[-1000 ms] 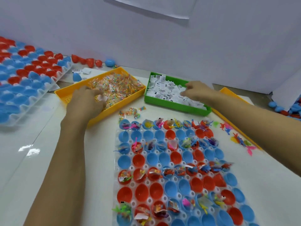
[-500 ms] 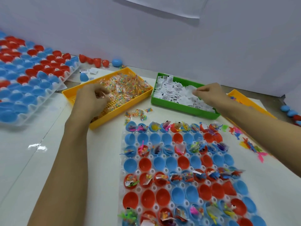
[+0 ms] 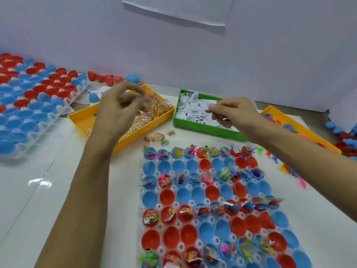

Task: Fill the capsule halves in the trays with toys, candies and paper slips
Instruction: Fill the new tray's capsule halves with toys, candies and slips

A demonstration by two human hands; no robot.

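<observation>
Your left hand [image 3: 117,111] pinching crinkly clear candy packet [image 3: 144,99] above yellow plastic bin [image 3: 83,120]; right hand [image 3: 231,113] pinching flimsy white paper slip [image 3: 209,103] over green plastic bin [image 3: 195,126]. Both featherlight, slippery: hold by edges.

2 capsule trays [image 3: 146,192] [image 3: 63,109], 2 yellow bins [image 3: 83,120] [image 3: 301,130], 1 green bin [image 3: 193,123], 2 hands [image 3: 116,113] [image 3: 233,113]. Loose red halves at back [image 3: 104,77]: roughly 4, blurry.
</observation>
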